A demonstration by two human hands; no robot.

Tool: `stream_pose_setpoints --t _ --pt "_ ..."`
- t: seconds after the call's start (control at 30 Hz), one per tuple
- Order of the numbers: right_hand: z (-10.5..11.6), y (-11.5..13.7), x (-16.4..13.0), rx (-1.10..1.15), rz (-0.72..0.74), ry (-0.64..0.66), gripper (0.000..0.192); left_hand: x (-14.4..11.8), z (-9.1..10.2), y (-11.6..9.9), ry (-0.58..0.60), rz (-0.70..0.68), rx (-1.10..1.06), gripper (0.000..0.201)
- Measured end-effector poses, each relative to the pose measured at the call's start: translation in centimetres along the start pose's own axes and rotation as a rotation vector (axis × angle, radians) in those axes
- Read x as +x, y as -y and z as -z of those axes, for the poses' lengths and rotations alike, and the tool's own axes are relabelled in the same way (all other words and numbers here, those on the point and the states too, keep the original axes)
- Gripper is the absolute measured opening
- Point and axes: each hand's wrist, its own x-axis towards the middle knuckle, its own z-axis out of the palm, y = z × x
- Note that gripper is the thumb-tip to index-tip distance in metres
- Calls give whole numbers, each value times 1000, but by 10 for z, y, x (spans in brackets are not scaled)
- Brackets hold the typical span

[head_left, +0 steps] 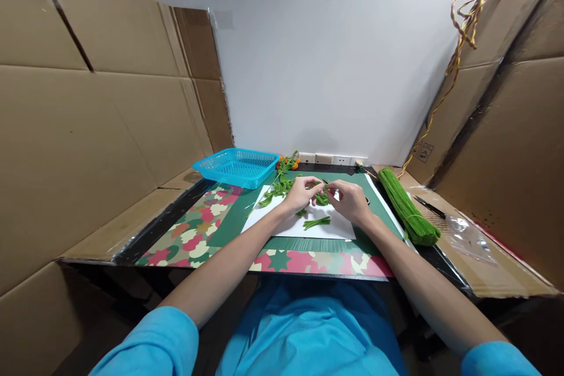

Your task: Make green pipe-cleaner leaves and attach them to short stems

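Observation:
My left hand (302,192) and my right hand (349,200) meet over a white sheet (337,229) on a green mat (240,211). Both pinch the same green pipe-cleaner piece (322,195) between their fingertips. Several bent green pieces (275,189) lie to the left of my left hand. A short green piece (316,222) rests on the white sheet just below my hands.
A blue plastic basket (237,167) stands at the back left. A thick bundle of green pipe cleaners (408,208) lies on the right, with a dark tool (429,207) and a clear plastic bag (467,234) beyond it. Orange pieces (288,162) sit near wall sockets (331,159). Cardboard walls enclose both sides.

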Motion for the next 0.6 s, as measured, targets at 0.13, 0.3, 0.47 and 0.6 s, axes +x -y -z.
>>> stream_pose_setpoints --t 0.13,0.3,0.47,0.6 --pt "-3 -1 1 -46 -34 17 13 1 0 -1 -21 14 16 40" --pt "-3 -1 1 -53 -9 58 17 1 0 0 -19 -13 26 34" --pt "1 -1 1 -55 -11 51 18 1 -1 -2 -7 -16 16 33" --pt "2 -1 1 -60 -11 21 17 0 -1 -4 1 -10 -3 37"
